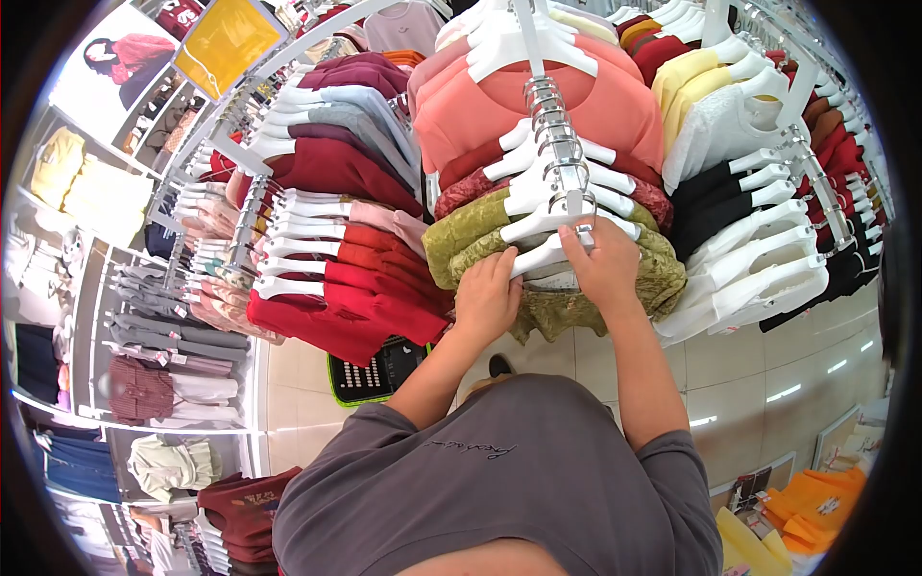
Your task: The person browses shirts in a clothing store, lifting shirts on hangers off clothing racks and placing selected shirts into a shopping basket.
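Observation:
In the head view, a green velvet-like top hangs on a white hanger at the near end of a metal rail. My left hand is closed around the left end of this hanger, at the top's shoulder. At the hanger's middle, just under the hook, my right hand grips it, with the thumb laid over the front. More green tops on white hangers sit directly behind. Past them on the same rail are dark red tops and coral tops.
Red tops fill the rail on the left, white tops and black ones the right rail. A black basket with a green rim stands on the tiled floor. Wall shelves with folded clothes line the far left. Orange garments lie at lower right.

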`<state>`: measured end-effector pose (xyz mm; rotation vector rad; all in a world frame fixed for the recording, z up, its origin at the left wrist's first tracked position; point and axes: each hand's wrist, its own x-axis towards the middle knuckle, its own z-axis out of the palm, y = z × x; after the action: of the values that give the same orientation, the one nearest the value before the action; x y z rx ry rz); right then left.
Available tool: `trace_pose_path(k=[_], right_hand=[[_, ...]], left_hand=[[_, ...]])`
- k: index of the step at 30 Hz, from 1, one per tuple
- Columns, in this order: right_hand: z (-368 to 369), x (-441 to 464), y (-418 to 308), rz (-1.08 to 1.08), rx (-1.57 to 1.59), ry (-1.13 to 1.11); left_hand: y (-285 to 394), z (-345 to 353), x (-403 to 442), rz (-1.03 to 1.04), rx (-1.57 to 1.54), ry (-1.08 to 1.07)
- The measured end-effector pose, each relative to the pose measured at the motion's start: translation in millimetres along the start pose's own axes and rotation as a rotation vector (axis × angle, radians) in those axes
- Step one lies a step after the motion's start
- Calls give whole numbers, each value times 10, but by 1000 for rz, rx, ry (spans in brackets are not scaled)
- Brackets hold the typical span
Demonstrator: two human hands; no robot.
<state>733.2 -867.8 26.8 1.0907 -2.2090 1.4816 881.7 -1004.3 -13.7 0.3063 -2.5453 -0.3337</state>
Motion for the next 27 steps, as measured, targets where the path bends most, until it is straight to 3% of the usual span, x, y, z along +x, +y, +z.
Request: trace_pose_path(k=[27], right_hand=[[-9,11,20,-20,29,6]], left_hand=[[-102,-23,-167,-21,-20,29]])
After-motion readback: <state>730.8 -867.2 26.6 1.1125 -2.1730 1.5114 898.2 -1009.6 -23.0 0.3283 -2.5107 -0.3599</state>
